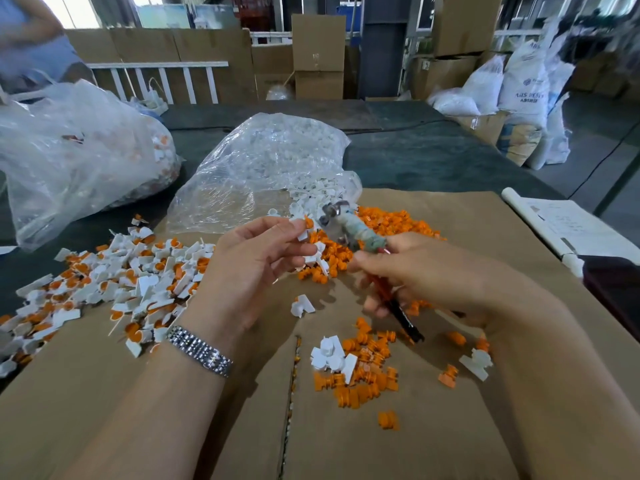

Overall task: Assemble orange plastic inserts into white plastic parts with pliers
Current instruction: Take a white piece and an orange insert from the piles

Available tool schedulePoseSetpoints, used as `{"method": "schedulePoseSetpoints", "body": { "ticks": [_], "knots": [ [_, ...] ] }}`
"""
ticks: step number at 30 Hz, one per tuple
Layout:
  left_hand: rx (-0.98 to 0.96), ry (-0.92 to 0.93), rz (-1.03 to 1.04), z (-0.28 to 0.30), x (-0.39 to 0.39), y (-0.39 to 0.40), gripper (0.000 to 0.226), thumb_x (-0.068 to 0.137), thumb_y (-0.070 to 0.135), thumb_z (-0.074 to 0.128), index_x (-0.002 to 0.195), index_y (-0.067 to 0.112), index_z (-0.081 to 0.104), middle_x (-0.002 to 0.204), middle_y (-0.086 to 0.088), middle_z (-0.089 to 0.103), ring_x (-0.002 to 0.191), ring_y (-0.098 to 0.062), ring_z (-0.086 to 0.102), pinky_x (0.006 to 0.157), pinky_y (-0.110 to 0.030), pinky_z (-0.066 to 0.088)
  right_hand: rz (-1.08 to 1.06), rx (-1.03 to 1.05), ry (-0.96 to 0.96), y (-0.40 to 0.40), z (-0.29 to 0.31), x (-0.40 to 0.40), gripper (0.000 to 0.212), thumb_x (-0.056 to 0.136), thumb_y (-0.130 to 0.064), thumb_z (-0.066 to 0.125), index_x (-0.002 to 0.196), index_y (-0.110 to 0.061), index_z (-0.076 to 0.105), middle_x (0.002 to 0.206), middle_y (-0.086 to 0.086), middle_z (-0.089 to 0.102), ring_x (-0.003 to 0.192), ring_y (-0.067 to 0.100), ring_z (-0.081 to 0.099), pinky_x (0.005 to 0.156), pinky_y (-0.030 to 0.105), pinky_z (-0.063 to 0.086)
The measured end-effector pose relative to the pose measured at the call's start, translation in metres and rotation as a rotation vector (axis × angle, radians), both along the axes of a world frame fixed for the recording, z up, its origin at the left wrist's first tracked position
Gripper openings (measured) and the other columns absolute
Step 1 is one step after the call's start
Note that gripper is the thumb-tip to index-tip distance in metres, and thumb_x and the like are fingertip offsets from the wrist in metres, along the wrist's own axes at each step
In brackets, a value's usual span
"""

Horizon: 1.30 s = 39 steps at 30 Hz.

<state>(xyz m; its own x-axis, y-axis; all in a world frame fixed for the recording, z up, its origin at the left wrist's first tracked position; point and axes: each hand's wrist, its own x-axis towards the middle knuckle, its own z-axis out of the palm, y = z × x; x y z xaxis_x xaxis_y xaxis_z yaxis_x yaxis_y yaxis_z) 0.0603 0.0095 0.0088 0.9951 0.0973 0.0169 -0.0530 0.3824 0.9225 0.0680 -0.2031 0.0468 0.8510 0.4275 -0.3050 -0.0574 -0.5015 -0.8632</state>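
Observation:
My left hand (pixel 256 258) pinches a white plastic part with an orange insert (pixel 304 227) between thumb and fingertips. My right hand (pixel 412 271) grips the pliers (pixel 349 226) by their red and black handles, with the tape-wrapped jaws pointing up and left, close to that part. A pile of loose orange inserts (pixel 391 221) lies just behind the pliers. Some more orange inserts and white parts (pixel 353 365) sit on the cardboard in front of my hands. A heap of assembled white and orange pieces (pixel 114 282) spreads out at the left.
A clear bag of white parts (pixel 266 161) lies open behind the hands. A bigger clear bag (pixel 76 154) sits at the far left. The brown cardboard sheet (pixel 381 445) covers the dark table. White papers (pixel 568 223) lie at the right edge. Boxes and sacks stand beyond.

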Motion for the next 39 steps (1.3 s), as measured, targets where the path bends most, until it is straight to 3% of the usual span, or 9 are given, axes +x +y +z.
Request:
{"method": "schedulePoseSetpoints", "body": {
  "ticks": [6, 11, 15, 21, 26, 29, 33, 36, 39],
  "knots": [
    [0.047, -0.022, 0.036, 0.0, 0.0, 0.0, 0.003, 0.077, 0.015, 0.081, 0.075, 0.014, 0.078, 0.08, -0.01, 0.074, 0.072, -0.02, 0.074, 0.06, -0.021, 0.056, 0.061, -0.015, -0.034, 0.013, 0.005, -0.014, 0.033, 0.106, -0.033, 0.048, 0.122, -0.006, 0.059, 0.092, 0.004, 0.069, 0.078, 0.013, 0.068, 0.076, 0.032, 0.06],
    [0.092, -0.023, 0.08, -0.001, 0.001, -0.001, 0.015, 0.084, 0.008, 0.077, 0.071, 0.015, 0.075, 0.077, -0.012, 0.074, 0.069, -0.019, 0.074, 0.059, -0.02, 0.056, 0.089, -0.022, -0.049, 0.02, 0.004, -0.015, 0.029, 0.107, -0.032, 0.046, 0.11, -0.005, 0.056, 0.087, 0.006, 0.065, 0.066, 0.008, 0.064, 0.061, 0.02, 0.055],
    [0.109, -0.017, 0.088, -0.002, 0.0, -0.003, 0.008, 0.087, 0.006, 0.074, 0.08, 0.008, 0.071, 0.075, -0.011, 0.074, 0.067, -0.017, 0.074, 0.058, -0.019, 0.055, 0.068, -0.019, -0.084, 0.024, -0.003, -0.014, 0.043, 0.105, -0.04, 0.045, 0.114, -0.001, 0.058, 0.071, 0.003, 0.062, 0.06, 0.014, 0.062, 0.057, 0.024, 0.055],
    [0.108, 0.034, 0.088, -0.001, 0.001, 0.002, 0.005, 0.088, 0.004, 0.073, 0.086, 0.002, 0.068, 0.071, -0.009, 0.073, 0.065, -0.015, 0.073, 0.059, -0.018, 0.056, 0.033, -0.196, -0.357, 0.035, -0.012, -0.015, 0.053, 0.104, -0.048, 0.045, 0.094, 0.002, 0.061, 0.063, 0.009, 0.057, 0.047, 0.017, 0.053, 0.057, 0.04, 0.049],
    [0.09, 0.023, 0.078, -0.002, 0.003, 0.005, 0.008, 0.083, 0.009, 0.075, 0.085, 0.003, 0.07, 0.071, -0.009, 0.073, 0.067, -0.017, 0.074, 0.061, -0.019, 0.057, 0.028, -0.232, -0.397, 0.039, -0.018, -0.012, 0.051, 0.104, -0.047, 0.046, 0.09, -0.001, 0.06, 0.064, 0.009, 0.056, 0.047, 0.017, 0.05, 0.056, 0.041, 0.05],
    [0.132, -0.009, 0.122, -0.003, 0.004, 0.006, 0.006, 0.092, 0.009, 0.071, 0.089, 0.004, 0.069, 0.072, -0.006, 0.073, 0.069, -0.018, 0.074, 0.063, -0.021, 0.058, 0.037, -0.159, -0.293, 0.033, -0.016, -0.009, 0.055, 0.101, -0.056, 0.045, 0.088, -0.005, 0.062, 0.057, 0.0, 0.062, 0.046, 0.011, 0.058, 0.054, 0.028, 0.05],
    [0.612, -0.059, 0.458, -0.004, 0.005, 0.019, 0.008, 0.095, 0.016, 0.07, 0.088, 0.015, 0.067, 0.077, 0.0, 0.072, 0.068, -0.01, 0.07, 0.06, -0.026, 0.054, -0.077, -0.188, -0.376, 0.02, -0.016, 0.006, 0.045, 0.097, -0.061, 0.048, 0.091, -0.018, 0.058, 0.072, -0.005, 0.061, 0.055, -0.001, 0.055, 0.06, 0.028, 0.045],
    [1.053, -0.062, 0.74, -0.003, 0.002, 0.028, 0.018, 0.087, 0.014, 0.07, 0.077, 0.023, 0.059, 0.078, 0.004, 0.063, 0.071, -0.012, 0.06, 0.06, -0.029, 0.045, -0.231, -0.365, -0.517, 0.004, -0.025, 0.024, 0.036, 0.098, -0.058, 0.048, 0.098, -0.023, 0.054, 0.084, -0.004, 0.059, 0.072, 0.007, 0.057, 0.059, 0.031, 0.038],
    [1.42, -0.057, 0.794, -0.005, 0.003, 0.033, 0.006, 0.087, 0.016, 0.07, 0.089, 0.02, 0.066, 0.099, -0.004, 0.06, 0.097, -0.029, 0.056, 0.081, -0.043, 0.048, -0.329, -0.565, -0.479, -0.005, -0.038, 0.038, 0.046, 0.096, -0.059, 0.05, 0.116, -0.018, 0.053, 0.112, 0.007, 0.061, 0.103, 0.027, 0.06, 0.086, 0.044, 0.05]
  ]
}}
